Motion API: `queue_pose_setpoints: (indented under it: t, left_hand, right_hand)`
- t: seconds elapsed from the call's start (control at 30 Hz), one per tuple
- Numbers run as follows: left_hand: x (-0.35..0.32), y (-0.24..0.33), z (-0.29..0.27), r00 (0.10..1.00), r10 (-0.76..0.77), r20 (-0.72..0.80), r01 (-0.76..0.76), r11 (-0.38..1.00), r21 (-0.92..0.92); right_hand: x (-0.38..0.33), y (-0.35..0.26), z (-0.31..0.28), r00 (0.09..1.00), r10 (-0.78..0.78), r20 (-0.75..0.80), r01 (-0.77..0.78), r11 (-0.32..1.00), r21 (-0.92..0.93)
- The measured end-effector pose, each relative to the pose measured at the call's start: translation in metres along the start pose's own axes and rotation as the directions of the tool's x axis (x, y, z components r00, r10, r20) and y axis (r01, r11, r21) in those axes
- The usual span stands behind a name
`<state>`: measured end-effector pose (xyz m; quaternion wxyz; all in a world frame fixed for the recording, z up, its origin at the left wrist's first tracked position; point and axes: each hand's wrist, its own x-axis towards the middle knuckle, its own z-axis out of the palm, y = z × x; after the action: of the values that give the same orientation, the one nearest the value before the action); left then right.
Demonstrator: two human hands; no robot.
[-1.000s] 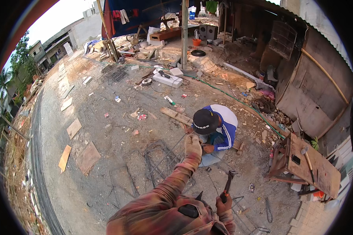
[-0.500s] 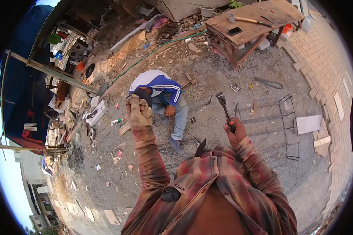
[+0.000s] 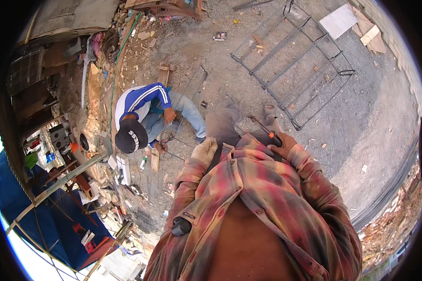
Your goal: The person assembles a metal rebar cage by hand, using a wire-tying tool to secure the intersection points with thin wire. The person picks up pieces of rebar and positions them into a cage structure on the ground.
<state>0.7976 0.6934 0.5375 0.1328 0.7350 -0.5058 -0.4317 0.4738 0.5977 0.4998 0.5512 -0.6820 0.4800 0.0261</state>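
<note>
My left hand point(image 3: 204, 152), in a pale dusty work glove, is closed in front of my shirt. What it holds, if anything, is hidden. My right hand point(image 3: 282, 145) grips the black and orange handles of metal pincers point(image 3: 261, 125), whose head points up and left over my legs. Left of my legs sits a co-worker point(image 3: 143, 110) in a blue and white top and dark cap, bent over, with both hands at thin dark metal rods point(image 3: 174, 152). One rod end lies close to my left glove.
A rebar cage point(image 3: 290, 70) lies on the gravel ahead right, with a pale board point(image 3: 338, 21) beyond it. Wooden planks point(image 3: 164, 75) lie by the co-worker. A green hose point(image 3: 119, 61) runs along rubble at left. Long dark bars point(image 3: 384, 187) lie at right.
My view has swung right and downward, and my legs now show. My left hand has dropped from raised to near my waist. The pincers have come down closer to my body.
</note>
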Motion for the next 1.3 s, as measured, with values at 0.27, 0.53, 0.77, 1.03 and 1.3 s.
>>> queue_pose_setpoints:
  t: [0.27,0.53,0.77,1.03,1.3]
  left_hand:
    - [0.113,-0.044,-0.044,0.921,-0.028,0.388,-0.031,0.989,0.146]
    - [0.171,-0.122,-0.091,0.789,-0.082,0.608,0.072,0.997,0.041]
    - [0.164,-0.029,-0.122,0.726,0.058,0.685,0.148,0.960,-0.239]
    - [0.246,-0.016,-0.069,0.870,-0.096,0.484,0.077,0.995,0.059]
    - [0.378,-0.087,0.077,0.852,0.312,0.421,-0.414,0.893,0.176]
  right_hand:
    - [0.057,-0.047,0.019,0.933,0.360,-0.019,-0.355,0.927,0.123]
    - [0.035,-0.118,0.088,0.884,0.464,-0.060,-0.413,0.834,0.366]
    - [0.009,-0.121,0.110,0.831,0.542,-0.125,-0.389,0.727,0.566]
    - [0.096,-0.023,0.153,0.840,0.536,0.090,-0.423,0.542,0.726]
    - [0.297,0.132,0.175,0.637,0.771,-0.004,-0.755,0.626,0.195]
